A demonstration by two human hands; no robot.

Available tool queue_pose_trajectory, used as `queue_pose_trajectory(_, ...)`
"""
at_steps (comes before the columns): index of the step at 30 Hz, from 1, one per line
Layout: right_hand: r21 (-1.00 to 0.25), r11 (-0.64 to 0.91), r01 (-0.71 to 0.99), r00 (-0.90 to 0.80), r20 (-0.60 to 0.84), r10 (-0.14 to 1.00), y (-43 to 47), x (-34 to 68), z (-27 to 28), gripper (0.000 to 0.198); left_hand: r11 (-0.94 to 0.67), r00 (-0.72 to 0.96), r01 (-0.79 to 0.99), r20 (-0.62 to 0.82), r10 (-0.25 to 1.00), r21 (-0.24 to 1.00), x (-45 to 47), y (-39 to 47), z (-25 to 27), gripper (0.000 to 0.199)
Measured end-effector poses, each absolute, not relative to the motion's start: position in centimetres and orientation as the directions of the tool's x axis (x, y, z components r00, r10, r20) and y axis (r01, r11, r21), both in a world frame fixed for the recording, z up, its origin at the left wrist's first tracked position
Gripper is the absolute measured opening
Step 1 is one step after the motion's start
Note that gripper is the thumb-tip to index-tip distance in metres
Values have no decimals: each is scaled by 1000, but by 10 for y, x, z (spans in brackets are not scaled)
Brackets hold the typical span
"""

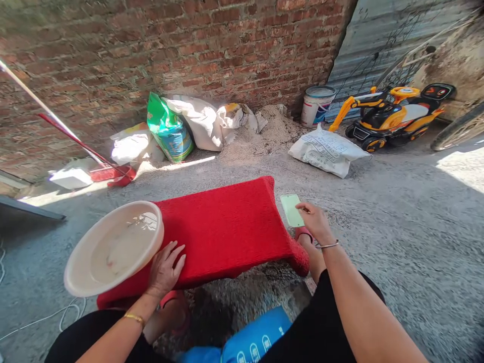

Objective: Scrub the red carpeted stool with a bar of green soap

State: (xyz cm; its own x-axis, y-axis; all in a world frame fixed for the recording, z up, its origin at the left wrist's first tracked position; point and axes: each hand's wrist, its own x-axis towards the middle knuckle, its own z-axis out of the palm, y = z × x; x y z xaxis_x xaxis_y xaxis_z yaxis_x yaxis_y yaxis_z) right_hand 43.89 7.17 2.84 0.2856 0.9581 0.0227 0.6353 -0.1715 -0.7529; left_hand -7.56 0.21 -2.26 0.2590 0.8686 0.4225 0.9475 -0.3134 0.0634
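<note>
nothing clearly readable, only blurred characters on the white sack (327,150), the green bag (170,128) and the blue bag (257,335)

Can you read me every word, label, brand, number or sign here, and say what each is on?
Nothing reads clearly enough to quote.
Blue bag: white characters, partly cut off and unclear.
Printed sack: lettering too blurred.
Green bag: markings too small and blurred.
Bucket: label too small.
Toy: red seat marks too small.
</note>
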Motion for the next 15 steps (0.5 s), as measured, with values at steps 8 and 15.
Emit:
queue_pose_trajectory(8, -678, 66, 732, -110, -23, 994, 87, 320, 41, 29, -268, 229, 962, 393, 891, 47, -72, 1, -21, 35)
queue_pose_trajectory(15, -367, 97, 925, -72, 82, 994, 80, 308, 47, 55, -287, 250, 957, 408, 878, 31, -75, 1, -26, 35)
